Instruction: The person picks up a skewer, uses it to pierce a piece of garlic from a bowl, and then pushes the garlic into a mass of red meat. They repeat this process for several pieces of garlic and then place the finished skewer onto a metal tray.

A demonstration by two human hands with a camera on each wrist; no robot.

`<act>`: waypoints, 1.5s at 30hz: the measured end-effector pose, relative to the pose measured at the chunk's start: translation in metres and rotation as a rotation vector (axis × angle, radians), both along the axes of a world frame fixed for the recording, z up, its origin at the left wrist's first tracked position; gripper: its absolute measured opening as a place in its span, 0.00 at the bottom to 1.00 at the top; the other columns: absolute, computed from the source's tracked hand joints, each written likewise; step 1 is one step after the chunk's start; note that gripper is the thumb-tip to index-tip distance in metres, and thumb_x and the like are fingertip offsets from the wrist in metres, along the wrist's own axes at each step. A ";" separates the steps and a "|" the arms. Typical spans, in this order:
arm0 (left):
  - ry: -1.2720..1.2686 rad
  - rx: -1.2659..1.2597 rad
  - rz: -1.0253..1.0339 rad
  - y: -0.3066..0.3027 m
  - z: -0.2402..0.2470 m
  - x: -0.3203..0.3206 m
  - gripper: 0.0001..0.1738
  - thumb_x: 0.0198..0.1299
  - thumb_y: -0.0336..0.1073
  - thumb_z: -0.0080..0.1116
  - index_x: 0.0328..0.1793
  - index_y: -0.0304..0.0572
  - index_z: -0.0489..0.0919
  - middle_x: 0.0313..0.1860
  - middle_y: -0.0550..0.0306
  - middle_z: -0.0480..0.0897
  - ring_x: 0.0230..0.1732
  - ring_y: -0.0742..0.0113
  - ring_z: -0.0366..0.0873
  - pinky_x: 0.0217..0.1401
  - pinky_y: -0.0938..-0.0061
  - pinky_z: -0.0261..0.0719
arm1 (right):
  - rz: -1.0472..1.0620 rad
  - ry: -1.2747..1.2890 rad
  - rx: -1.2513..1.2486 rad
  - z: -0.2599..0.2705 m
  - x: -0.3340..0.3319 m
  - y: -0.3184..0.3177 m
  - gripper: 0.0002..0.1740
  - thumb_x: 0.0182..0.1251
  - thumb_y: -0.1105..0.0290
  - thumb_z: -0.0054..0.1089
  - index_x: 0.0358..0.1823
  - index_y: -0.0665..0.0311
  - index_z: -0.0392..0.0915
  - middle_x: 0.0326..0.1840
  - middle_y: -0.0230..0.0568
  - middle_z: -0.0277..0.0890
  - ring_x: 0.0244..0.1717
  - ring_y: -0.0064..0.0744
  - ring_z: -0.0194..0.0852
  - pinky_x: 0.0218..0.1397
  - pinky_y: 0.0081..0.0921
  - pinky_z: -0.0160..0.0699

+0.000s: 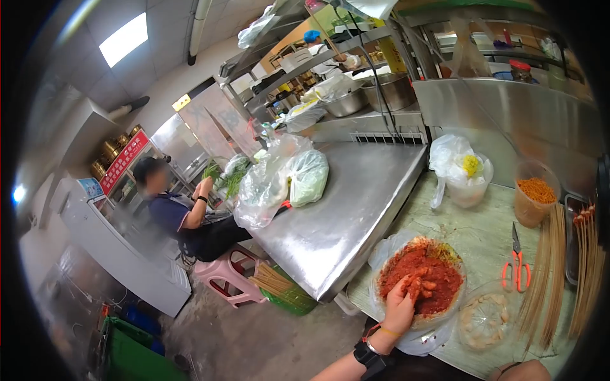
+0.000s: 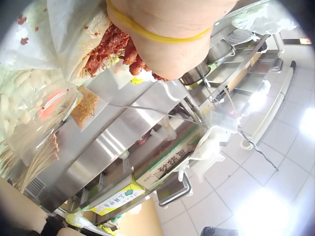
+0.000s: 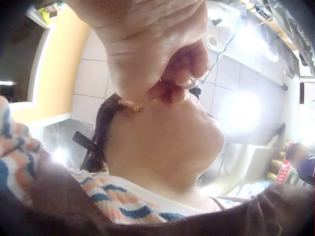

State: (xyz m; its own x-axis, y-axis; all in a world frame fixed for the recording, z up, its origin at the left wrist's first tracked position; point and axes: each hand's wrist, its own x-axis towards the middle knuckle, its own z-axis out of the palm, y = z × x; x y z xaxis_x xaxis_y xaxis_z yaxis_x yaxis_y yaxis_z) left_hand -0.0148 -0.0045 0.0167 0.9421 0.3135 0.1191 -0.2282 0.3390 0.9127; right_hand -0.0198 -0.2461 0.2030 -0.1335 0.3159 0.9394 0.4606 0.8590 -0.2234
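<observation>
My left hand [image 1: 401, 305] rests in a plastic-lined tub of chunky red paste [image 1: 438, 270]. Its fingers look relaxed and are coated in red, with lumps clinging around them. In the left wrist view, the heel of the left hand [image 2: 172, 44], with a yellow band, hides much of the tub. My right hand [image 3: 152, 49] is raised close to the chin of the person wearing the cameras. Its fingers are curled in, with red on them, and nothing shows in their grip. Beside the tub sits a clear plastic container of pale pieces [image 1: 486, 317].
Orange-handled scissors [image 1: 518, 270], bundled wooden skewers [image 1: 546, 273] and a cup of orange shreds [image 1: 535, 190] lie to the right. A bagged white tub [image 1: 467, 178] stands behind. Left is a steel table [image 1: 356, 203] with bagged greens [image 1: 309, 178]; another person [image 1: 184, 203] sits beyond it.
</observation>
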 end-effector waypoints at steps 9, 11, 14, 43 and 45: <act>0.034 0.032 -0.013 0.001 0.001 -0.001 0.17 0.70 0.33 0.42 0.61 0.32 0.71 0.45 0.54 0.81 0.45 0.71 0.78 0.50 0.77 0.76 | -0.069 0.007 -0.124 0.006 -0.003 -0.003 0.05 0.53 0.71 0.54 0.25 0.64 0.75 0.26 0.40 0.76 0.18 0.28 0.69 0.21 0.23 0.67; 0.015 0.022 -0.010 0.001 0.001 0.000 0.17 0.70 0.33 0.42 0.61 0.32 0.71 0.45 0.54 0.81 0.44 0.71 0.78 0.50 0.76 0.76 | -0.060 0.001 -0.131 0.007 -0.001 -0.003 0.06 0.54 0.71 0.54 0.26 0.65 0.76 0.27 0.41 0.76 0.19 0.28 0.70 0.20 0.23 0.67; 0.008 0.024 -0.013 0.001 -0.002 -0.001 0.17 0.70 0.33 0.42 0.60 0.31 0.71 0.45 0.53 0.81 0.44 0.70 0.78 0.50 0.76 0.77 | -0.050 0.003 -0.114 0.004 -0.001 -0.003 0.07 0.57 0.71 0.53 0.27 0.67 0.77 0.27 0.43 0.76 0.19 0.29 0.70 0.20 0.23 0.67; 0.026 0.016 0.027 0.000 -0.003 0.003 0.15 0.69 0.33 0.44 0.56 0.32 0.72 0.41 0.51 0.82 0.41 0.65 0.80 0.46 0.71 0.81 | -0.105 0.041 -0.024 0.004 -0.007 -0.006 0.18 0.68 0.63 0.53 0.26 0.70 0.80 0.22 0.41 0.75 0.16 0.26 0.70 0.16 0.19 0.64; 0.032 0.011 0.031 0.001 -0.005 -0.002 0.15 0.69 0.33 0.44 0.56 0.32 0.72 0.41 0.51 0.82 0.41 0.65 0.80 0.46 0.71 0.81 | -0.098 0.039 -0.036 0.003 -0.007 -0.005 0.19 0.69 0.63 0.52 0.26 0.70 0.80 0.22 0.41 0.75 0.16 0.26 0.69 0.16 0.18 0.64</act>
